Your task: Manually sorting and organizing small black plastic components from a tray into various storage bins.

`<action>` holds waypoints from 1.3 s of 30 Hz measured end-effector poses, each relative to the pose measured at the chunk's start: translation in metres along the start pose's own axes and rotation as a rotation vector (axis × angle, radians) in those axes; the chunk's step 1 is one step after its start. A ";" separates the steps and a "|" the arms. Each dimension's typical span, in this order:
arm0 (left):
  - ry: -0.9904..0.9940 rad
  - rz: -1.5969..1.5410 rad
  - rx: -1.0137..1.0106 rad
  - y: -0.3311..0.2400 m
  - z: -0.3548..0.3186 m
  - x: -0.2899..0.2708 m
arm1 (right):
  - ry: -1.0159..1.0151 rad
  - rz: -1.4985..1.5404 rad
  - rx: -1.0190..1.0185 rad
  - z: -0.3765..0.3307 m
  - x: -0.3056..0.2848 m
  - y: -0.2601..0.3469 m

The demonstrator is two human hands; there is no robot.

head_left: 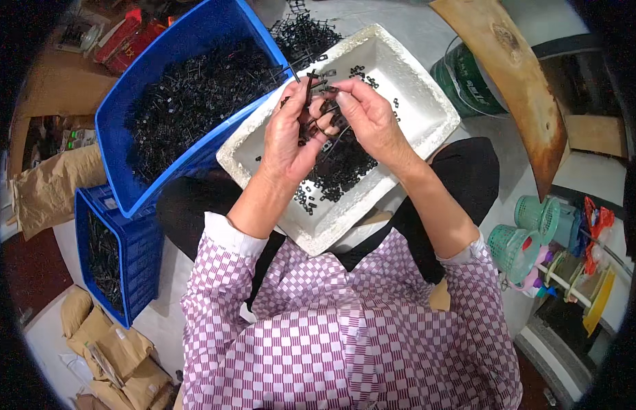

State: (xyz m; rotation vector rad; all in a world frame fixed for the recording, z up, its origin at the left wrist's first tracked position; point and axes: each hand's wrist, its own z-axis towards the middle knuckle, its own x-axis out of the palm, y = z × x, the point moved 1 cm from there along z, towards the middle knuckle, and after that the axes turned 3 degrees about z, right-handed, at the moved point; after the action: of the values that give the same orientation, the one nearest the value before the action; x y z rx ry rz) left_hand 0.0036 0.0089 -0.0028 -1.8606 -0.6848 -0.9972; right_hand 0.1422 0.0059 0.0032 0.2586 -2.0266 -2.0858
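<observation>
My left hand (285,140) is closed around a black plastic sprue (314,83), a thin branching frame with small parts along it. My right hand (374,121) pinches at the same sprue, its thumb and forefinger together on one side. Both hands are above a white foam box (407,75) that rests across my lap. Inside the box lie many small black plastic pieces (342,167), heaped below my hands, with a few scattered toward the far and near walls. Part of the sprue is hidden by my fingers.
Left of the box, a large blue crate (113,130) is heaped with black sprues (201,89); more spill beyond it. A smaller blue crate (143,253) stands nearer. Brown paper bags (119,348) lie at lower left. A green bucket (468,82), curved wooden board (509,41) and green baskets (512,249) are right.
</observation>
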 end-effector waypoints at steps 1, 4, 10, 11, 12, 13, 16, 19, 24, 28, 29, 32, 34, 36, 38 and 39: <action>-0.012 0.000 -0.018 0.000 0.000 -0.001 | -0.033 -0.079 -0.040 -0.001 0.001 0.000; -0.041 -0.004 -0.050 -0.002 0.001 -0.002 | -0.091 -0.236 -0.119 0.001 0.005 -0.004; -0.068 0.021 0.029 0.000 0.000 0.007 | -0.209 0.559 0.221 0.011 -0.015 -0.024; -0.028 0.038 0.013 0.000 -0.002 0.008 | -0.168 0.666 0.244 0.013 -0.018 -0.023; -0.021 0.040 0.015 0.000 -0.005 0.008 | -0.169 0.663 0.237 0.014 -0.020 -0.022; -0.039 0.064 0.008 -0.002 -0.008 0.008 | -0.171 0.672 0.238 0.015 -0.023 -0.021; -0.082 0.107 -0.004 -0.001 -0.015 0.007 | -0.172 0.690 0.244 0.012 -0.021 -0.014; -0.141 0.175 -0.057 0.008 -0.017 0.003 | -0.215 0.700 0.263 0.008 0.004 -0.003; -0.060 0.185 -0.154 0.023 -0.020 0.006 | -0.292 0.525 0.275 0.009 0.006 0.005; -0.105 0.200 -0.177 0.025 -0.021 0.014 | -0.366 0.102 0.162 0.012 -0.004 -0.015; -0.104 0.214 -0.186 0.026 -0.020 0.015 | -0.394 0.068 0.093 0.013 -0.005 -0.019; -0.103 0.240 -0.205 0.028 -0.020 0.016 | -0.448 -0.002 -0.046 0.021 -0.015 -0.022; -0.093 0.289 -0.200 0.027 -0.022 0.015 | -0.532 0.287 0.081 0.027 -0.034 -0.020; -0.086 0.315 -0.198 0.027 -0.023 0.013 | -0.573 0.432 0.142 0.029 -0.050 -0.019; -0.067 0.313 -0.169 0.026 -0.026 0.010 | -0.458 0.597 0.159 0.030 -0.059 -0.017; -0.057 0.312 -0.153 0.025 -0.027 0.008 | -0.398 0.678 0.167 0.029 -0.062 -0.017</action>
State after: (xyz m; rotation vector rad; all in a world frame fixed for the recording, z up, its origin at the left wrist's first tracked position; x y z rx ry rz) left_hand 0.0178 -0.0256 0.0007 -2.0593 -0.3426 -0.8135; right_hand 0.1928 0.0515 -0.0146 -0.7712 -2.0825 -1.6192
